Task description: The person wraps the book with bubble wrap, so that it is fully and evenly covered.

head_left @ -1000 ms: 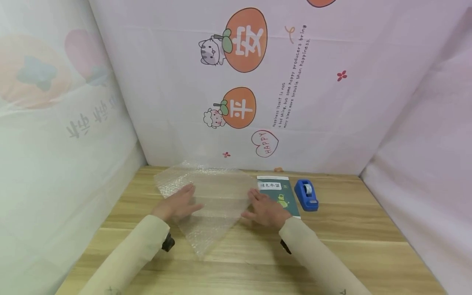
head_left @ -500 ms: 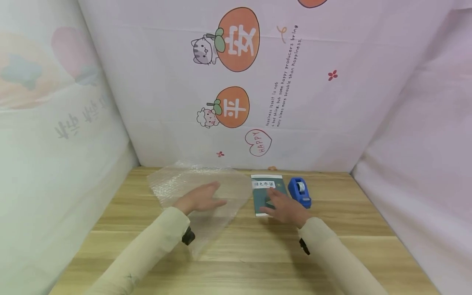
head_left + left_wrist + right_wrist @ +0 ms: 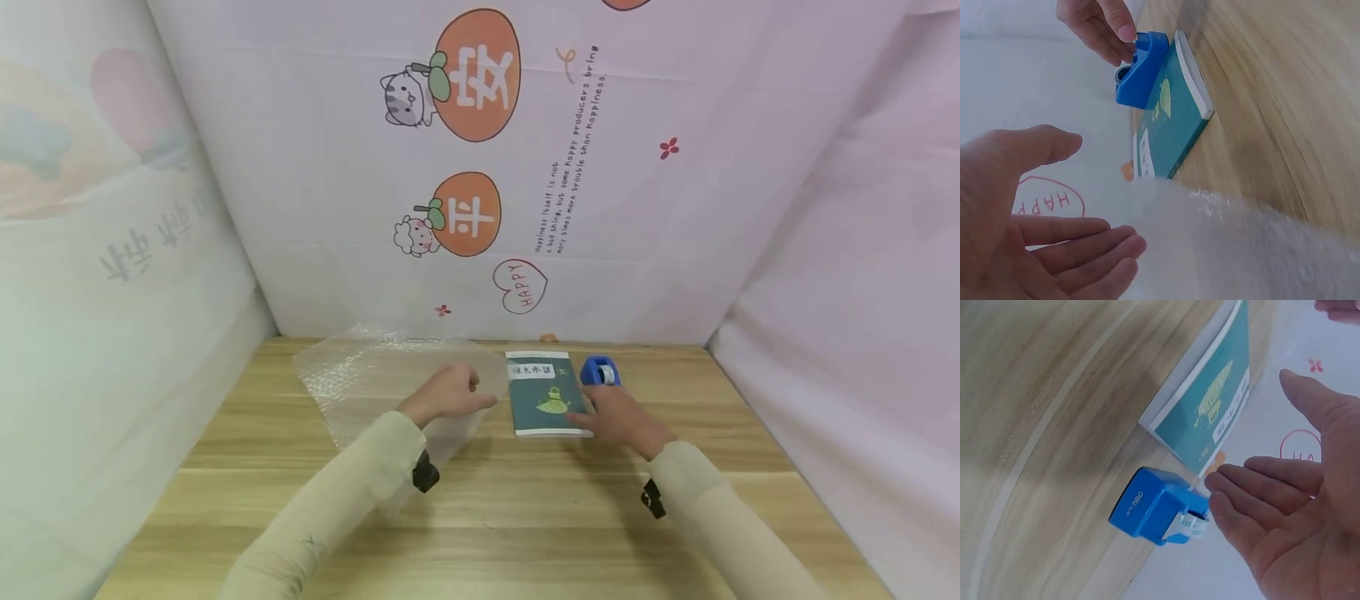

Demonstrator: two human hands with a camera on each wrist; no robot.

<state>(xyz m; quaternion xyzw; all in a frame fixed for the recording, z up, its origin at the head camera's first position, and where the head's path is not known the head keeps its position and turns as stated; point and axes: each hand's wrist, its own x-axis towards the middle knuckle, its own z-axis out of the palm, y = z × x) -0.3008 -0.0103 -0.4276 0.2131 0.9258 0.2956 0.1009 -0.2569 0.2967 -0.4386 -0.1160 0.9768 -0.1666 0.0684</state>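
Observation:
My left hand (image 3: 450, 392) is held over the right part of a clear bubble wrap sheet (image 3: 360, 367), with thumb and fingers apart and nothing between them. The sheet lies flat at the left of the table, partly hidden by my left arm. To its right lies a green book (image 3: 532, 408) with a white label. My right hand (image 3: 618, 419) is at the book's right side, close in front of a blue tape dispenser (image 3: 1157, 506). Its fingers are loosely bent and hold nothing in the right wrist view. Whether the fingertips touch the dispenser I cannot tell.
A wooden table (image 3: 487, 533) carries everything. White printed cloth (image 3: 360, 283) rises behind its back edge, and more cloth (image 3: 840, 317) stands along both sides. The dispenser is close beside the book's right edge.
Both hands have moved right. The left has come off the middle of the bubble wrap; the right has left the sheet's edge and crossed over the book to the tape dispenser.

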